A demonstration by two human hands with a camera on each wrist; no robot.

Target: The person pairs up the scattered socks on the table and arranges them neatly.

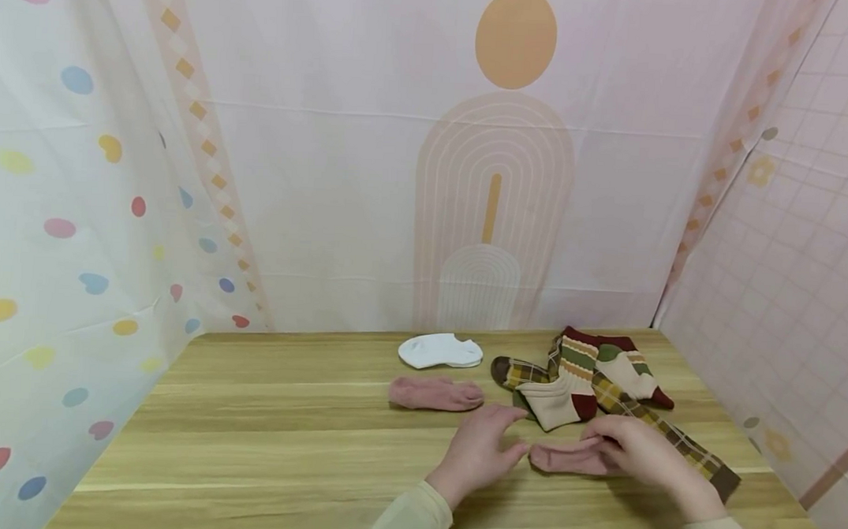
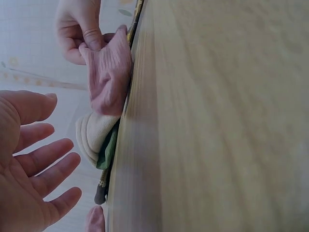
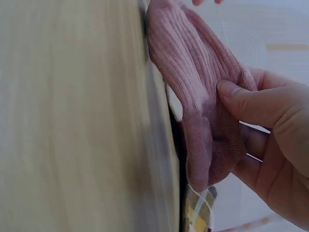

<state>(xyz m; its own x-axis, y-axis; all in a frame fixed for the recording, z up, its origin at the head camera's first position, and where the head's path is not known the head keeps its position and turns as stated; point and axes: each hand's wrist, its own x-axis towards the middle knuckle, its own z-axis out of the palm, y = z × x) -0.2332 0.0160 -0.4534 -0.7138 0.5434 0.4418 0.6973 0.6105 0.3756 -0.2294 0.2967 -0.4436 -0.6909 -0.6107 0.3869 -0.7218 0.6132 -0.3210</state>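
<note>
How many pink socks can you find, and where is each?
2. One pink sock lies on the table beyond the left hand; a second pink sock is pinched by the right hand. More may be hidden.

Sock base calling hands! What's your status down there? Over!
Right hand: pinching pink sock. Left hand: empty, close by. Patterned socks heaped just beyond, not covering the pink one.
</note>
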